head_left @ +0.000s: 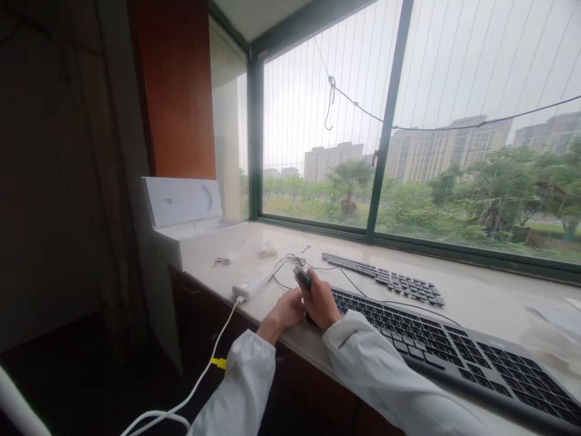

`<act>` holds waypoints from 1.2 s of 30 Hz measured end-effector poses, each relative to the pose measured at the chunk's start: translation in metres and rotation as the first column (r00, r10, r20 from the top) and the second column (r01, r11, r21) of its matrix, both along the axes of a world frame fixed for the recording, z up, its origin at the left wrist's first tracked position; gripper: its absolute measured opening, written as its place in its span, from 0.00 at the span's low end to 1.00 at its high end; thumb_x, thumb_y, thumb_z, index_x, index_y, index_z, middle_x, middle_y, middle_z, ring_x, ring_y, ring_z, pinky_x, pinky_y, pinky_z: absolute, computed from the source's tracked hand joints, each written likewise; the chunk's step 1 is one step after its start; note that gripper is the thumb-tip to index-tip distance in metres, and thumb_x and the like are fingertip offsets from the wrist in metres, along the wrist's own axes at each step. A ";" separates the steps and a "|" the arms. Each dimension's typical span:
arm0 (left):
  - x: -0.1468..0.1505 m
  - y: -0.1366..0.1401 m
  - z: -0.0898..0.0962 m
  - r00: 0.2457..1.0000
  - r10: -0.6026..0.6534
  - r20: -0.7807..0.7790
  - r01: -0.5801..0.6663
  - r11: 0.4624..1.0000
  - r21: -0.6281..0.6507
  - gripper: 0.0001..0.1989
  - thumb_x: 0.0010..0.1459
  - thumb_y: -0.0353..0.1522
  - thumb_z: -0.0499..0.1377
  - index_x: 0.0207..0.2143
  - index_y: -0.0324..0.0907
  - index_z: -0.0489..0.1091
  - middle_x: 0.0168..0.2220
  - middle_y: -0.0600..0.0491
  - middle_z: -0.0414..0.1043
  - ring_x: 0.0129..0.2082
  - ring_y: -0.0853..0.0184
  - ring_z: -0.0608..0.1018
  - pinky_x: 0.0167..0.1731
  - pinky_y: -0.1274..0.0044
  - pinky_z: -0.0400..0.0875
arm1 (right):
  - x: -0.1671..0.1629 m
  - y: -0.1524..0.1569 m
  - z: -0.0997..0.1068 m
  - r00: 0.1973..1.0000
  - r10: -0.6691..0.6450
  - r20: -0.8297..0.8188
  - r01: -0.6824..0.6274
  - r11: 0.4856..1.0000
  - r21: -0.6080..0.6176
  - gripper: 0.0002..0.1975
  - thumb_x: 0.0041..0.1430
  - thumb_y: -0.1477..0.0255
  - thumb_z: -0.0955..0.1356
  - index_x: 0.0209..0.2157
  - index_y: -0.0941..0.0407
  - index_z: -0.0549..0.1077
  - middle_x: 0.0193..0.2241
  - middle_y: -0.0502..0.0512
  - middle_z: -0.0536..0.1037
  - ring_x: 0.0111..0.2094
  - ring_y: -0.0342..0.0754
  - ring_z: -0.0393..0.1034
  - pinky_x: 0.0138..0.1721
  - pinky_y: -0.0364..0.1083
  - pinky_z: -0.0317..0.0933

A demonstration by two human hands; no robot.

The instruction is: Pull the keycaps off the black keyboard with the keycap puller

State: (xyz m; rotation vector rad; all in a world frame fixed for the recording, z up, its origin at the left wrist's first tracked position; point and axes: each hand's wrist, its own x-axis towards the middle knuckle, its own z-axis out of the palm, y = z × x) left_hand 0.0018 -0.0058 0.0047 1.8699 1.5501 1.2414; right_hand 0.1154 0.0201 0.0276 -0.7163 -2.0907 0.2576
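My right hand (322, 301) is closed round a small black object with a pale, metallic-looking end (302, 278), whose exact kind I cannot make out. Close against it, my left hand (289, 309) has its fingers curled; what they hold, if anything, is hidden. Both hands are at the left end of a black keyboard (436, 339), which lies along the sill's front edge. Behind that keyboard, dark keycaps (385, 275) lie spread in rows. A thin black cable (349, 280) runs between them, with a coiled part beyond my hands.
An open white box (211, 242) stands at the left end of the sill (276, 233). Nearer me lie a white power strip (254, 283) with a white cord (222, 330) plugged in, and a small metallic item (222, 261). Windows (318, 145) line the back.
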 end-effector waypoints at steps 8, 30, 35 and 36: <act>0.005 -0.013 0.017 0.992 -0.078 -0.099 0.082 0.996 0.028 0.13 0.56 0.32 0.53 0.38 0.39 0.75 0.38 0.49 0.76 0.38 0.61 0.75 0.40 0.73 0.70 | 0.008 0.002 0.018 0.970 -0.028 -0.240 0.017 0.999 -0.048 0.09 0.60 0.63 0.61 0.30 0.52 0.60 0.18 0.46 0.64 0.20 0.45 0.59 0.25 0.43 0.50; 0.006 -0.021 0.024 0.997 -0.079 -0.025 0.080 0.996 0.047 0.19 0.62 0.42 0.51 0.44 0.40 0.74 0.43 0.49 0.76 0.43 0.64 0.75 0.46 0.75 0.67 | 0.047 0.034 0.048 0.544 0.067 -0.836 -0.758 0.465 -0.457 0.23 0.50 0.51 0.66 0.22 0.52 0.53 0.15 0.41 0.47 0.15 0.39 0.41 0.14 0.40 0.38; 0.006 -0.025 0.028 0.995 -0.098 -0.023 0.099 0.994 0.049 0.20 0.61 0.44 0.51 0.42 0.40 0.74 0.41 0.50 0.76 0.41 0.64 0.75 0.44 0.76 0.67 | 0.047 0.040 0.046 0.707 0.123 -0.696 -0.629 0.560 -0.540 0.24 0.50 0.48 0.64 0.19 0.52 0.54 0.14 0.41 0.49 0.14 0.38 0.42 0.15 0.41 0.37; 0.006 -0.026 0.028 0.994 -0.108 -0.026 0.109 0.993 0.052 0.20 0.61 0.44 0.51 0.42 0.40 0.74 0.42 0.50 0.76 0.41 0.64 0.75 0.44 0.76 0.66 | 0.047 0.040 0.045 0.776 0.151 -0.612 -0.557 0.619 -0.554 0.24 0.49 0.49 0.65 0.19 0.53 0.57 0.13 0.42 0.51 0.14 0.38 0.44 0.15 0.41 0.39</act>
